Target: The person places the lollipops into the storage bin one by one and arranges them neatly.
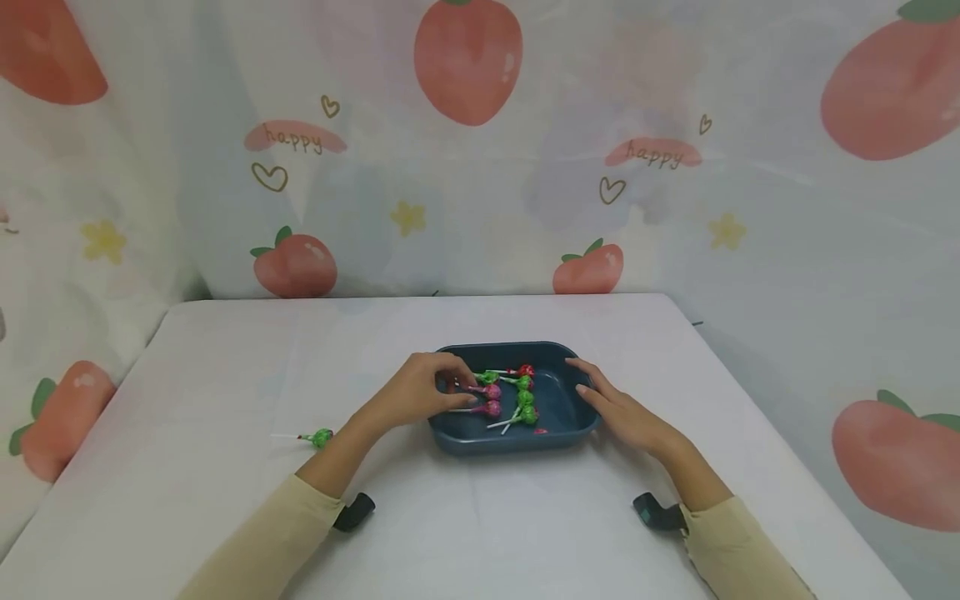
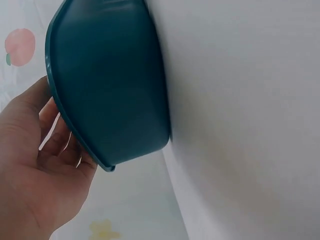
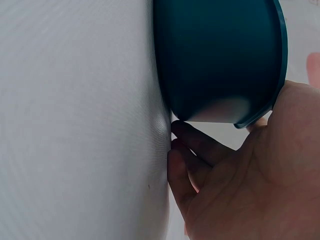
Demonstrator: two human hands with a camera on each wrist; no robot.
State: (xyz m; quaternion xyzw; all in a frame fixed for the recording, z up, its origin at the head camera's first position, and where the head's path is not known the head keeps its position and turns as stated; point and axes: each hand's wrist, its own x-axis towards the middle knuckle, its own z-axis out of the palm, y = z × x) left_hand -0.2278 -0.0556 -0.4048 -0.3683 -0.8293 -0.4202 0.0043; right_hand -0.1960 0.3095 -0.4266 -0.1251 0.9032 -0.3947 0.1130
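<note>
My left hand reaches over the left end of a dark blue tray. Its thumb and fingers curve around the stick end of a purple-wrapped lollipop; whether they pinch it cannot be made out. In the left wrist view, the fingertips pass behind the tray wall. Green lollipops, a red one and another purple one lie inside. My right hand holds the tray's right end, thumb over the rim, with other fingers outside near the tabletop in the right wrist view.
A green-wrapped lollipop lies on the white tabletop, left of the tray and beside my left forearm. A small red piece sits on the tray floor near the front. A patterned fabric backdrop stands behind the table.
</note>
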